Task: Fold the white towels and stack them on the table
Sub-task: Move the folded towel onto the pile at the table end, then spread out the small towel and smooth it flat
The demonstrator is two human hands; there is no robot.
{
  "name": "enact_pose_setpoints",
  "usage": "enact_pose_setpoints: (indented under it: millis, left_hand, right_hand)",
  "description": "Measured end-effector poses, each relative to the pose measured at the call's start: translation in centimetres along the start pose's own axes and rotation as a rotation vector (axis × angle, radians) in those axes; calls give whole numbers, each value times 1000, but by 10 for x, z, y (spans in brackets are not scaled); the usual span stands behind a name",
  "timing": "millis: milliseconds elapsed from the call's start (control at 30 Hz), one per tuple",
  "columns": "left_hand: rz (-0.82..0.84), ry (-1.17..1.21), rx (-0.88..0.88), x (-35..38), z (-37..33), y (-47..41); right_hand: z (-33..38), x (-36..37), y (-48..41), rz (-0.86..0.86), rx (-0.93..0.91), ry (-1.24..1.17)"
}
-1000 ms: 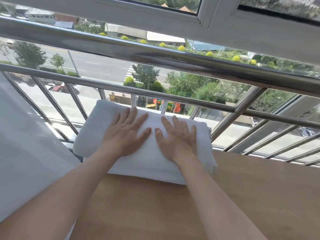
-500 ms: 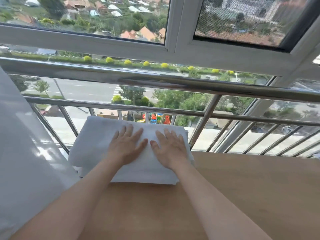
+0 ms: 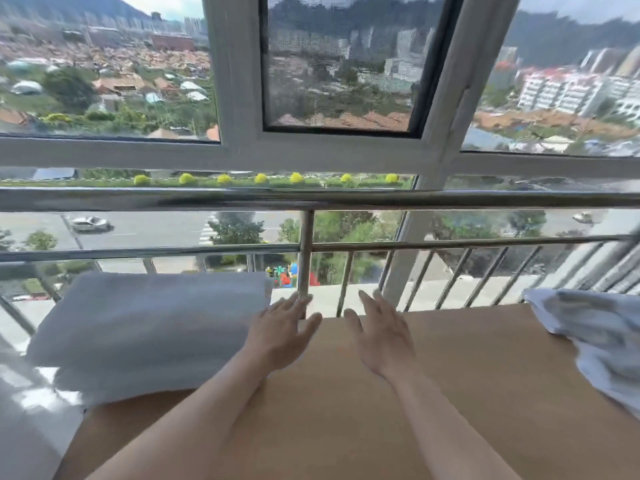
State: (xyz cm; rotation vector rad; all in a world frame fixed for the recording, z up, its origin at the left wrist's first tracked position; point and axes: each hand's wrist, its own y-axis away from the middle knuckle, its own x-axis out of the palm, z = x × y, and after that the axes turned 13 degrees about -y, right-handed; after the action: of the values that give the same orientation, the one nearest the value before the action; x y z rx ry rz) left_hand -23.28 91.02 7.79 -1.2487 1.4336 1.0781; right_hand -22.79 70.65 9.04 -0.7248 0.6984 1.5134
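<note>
Your table (image 3: 450, 393) is the anchor: a bare wooden top that runs up to the railing (image 3: 311, 199) at its far edge. The folded towel (image 3: 145, 327) sits on the table's far left corner as a thick white block. The loose towel (image 3: 595, 337) lies crumpled at the table's right edge, well apart from the folded one. Your left hand (image 3: 280, 336) hovers by the table's far edge, just beside the folded towel, fingers spread, relaxed and gripping nothing. Whether it touches the cloth I cannot tell. Your right hand (image 3: 381, 337) is near it, over the table's middle, equally released and empty. I judge one towel finished and you between towels. Next, reach to the table's right edge, grip the loose towel and draw it to the bare middle to spread it flat
</note>
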Motion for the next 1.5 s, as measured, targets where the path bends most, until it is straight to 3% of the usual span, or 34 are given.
enact_pose_setpoints:
  millis: [500,767,1133,1500]
  left_hand:
    - [-22,-109,173,51,-309,5]
    - [3,-118,298,86,-410,-41]
    - [140,-33,324,157,-534,-137]
    - [159,-10,354,214,-638,-199]
  right_hand:
    - [-251,-209,100,-157,219,80]
    - [-351,-242,102,-123,349,-31]
    - [-472,-307,46,-102,414,-17]
    - [-589,-340,-7,-47,465,-131]
